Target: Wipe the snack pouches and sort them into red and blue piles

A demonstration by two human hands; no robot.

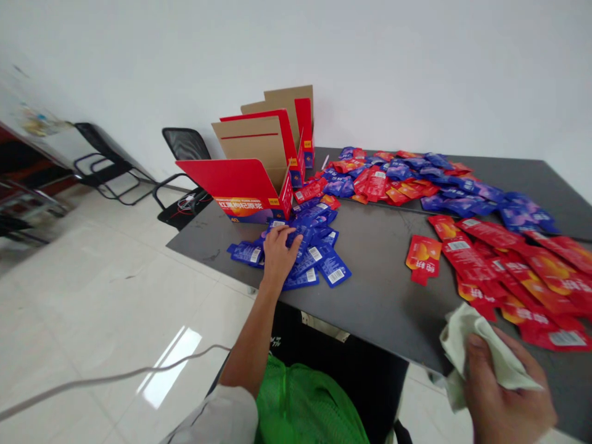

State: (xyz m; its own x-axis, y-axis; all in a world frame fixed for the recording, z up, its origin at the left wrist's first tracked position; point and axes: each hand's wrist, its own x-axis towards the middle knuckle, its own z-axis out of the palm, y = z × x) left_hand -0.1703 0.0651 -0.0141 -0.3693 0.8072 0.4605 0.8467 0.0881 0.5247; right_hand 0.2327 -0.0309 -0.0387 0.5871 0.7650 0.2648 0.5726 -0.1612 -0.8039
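My left hand [279, 254] rests on a pile of blue pouches [319, 237] at the left end of the dark table, its fingers curled over one of them. Whether it grips that pouch is unclear. At the lower right, my right hand [506, 382] is closed round a crumpled pale cloth [467, 336], near the table's front edge. Beyond it several red pouches [481, 259] lie spread, with a single red pouch [424, 256] a little to their left. Just behind my left hand stands an open red box [240, 185].
More open boxes [300, 132] stand behind the first one. Mixed red and blue pouches [393, 176] stretch along the back of the table [370, 246]. Black chairs [185, 148] stand at the left, and a grey cable [139, 372] crosses in front of the floor.
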